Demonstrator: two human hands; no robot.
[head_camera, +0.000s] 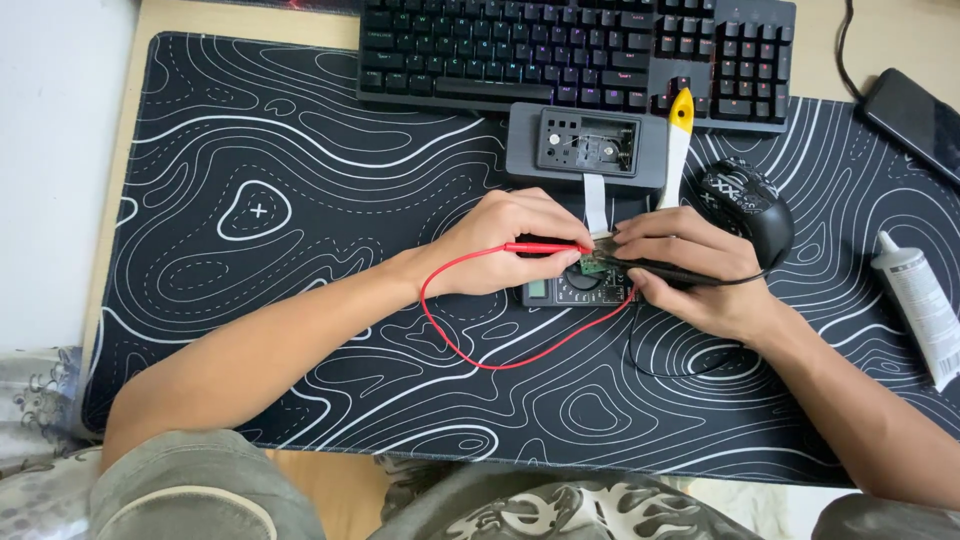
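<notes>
The left hand (505, 245) is closed around a red probe (545, 247), fingers pinched on its shaft so the tip points toward the right hand (690, 275), which is clamped in the same way on a black probe (660, 268) aimed back at the left. The 2 tips meet over a small green circuit board (597, 263) that sits between the 2 hands, just beside the fingertips of both. Directly beneath the hands, partly hidden by them, lies a dark multimeter (575, 290) with a small display and a round dial. A red lead (480, 340) loops from the left hand down toward the person and back to the meter; a black lead (650, 365) curls under the right wrist. Just beyond the knuckles of both hands stands a grey box (585, 145) with an open recess, a white flat ribbon cable (594, 200) running from it toward the board. Beyond the right hand lie a yellow-tipped white tool (678, 140) and a black mouse (750, 205). Farther past the box is a black keyboard (570, 50). Well to the right of the right hand rests a white tube (920, 305), and a dark phone (915, 115) lies beyond it. Everything sits on a black desk mat (260, 220) with white contour lines.
</notes>
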